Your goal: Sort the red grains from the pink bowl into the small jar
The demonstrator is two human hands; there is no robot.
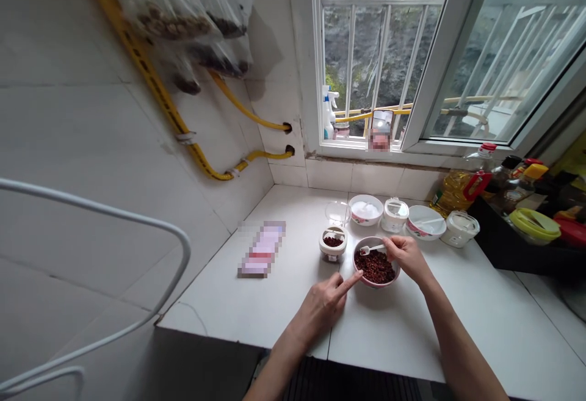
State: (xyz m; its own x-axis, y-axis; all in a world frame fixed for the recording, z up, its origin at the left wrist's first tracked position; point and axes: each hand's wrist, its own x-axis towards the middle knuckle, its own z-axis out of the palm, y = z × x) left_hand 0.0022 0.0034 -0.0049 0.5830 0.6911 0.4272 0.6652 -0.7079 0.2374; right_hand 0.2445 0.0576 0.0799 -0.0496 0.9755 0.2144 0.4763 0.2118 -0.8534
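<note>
- Nearest, on the near-left side of the bowl: the left hand (327, 299) has its index finger stretched out to the bowl's rim, the other fingers loosely curled; it grips nothing that shows.
- The bowl (376, 285), the landmark here, stands upright on the white table (206, 291) and holds dark red dried bits (378, 268).
- At the bowl's far-right rim, the right hand (409, 254) is closed in a pinch on the handle of a white spoon (372, 248), whose head is over the bits, towards the bowl's far-left side.
- The step in hand looks like spooning within the bowl, the left finger apparently steadying the rim. The next move would seem to call for a level spoon, a firm pinch and a bowl kept from sliding.
- Just left of the bowl and slightly beyond: an open jar (333, 256) with similar bits inside; a clear lid (337, 212) stands up behind it.
- Well left of the bowl: a package (262, 251), blurred out.
- Beyond the bowl, from left to right: a dish of white grains (365, 222), a lidded jar (394, 222), a pale dish (425, 232) with a white utensil and another jar (461, 238).
- Farther right of the bowl: an oil bottle (458, 187).
- Farthest beyond the bowl: a phone (381, 125) at the window.
</note>
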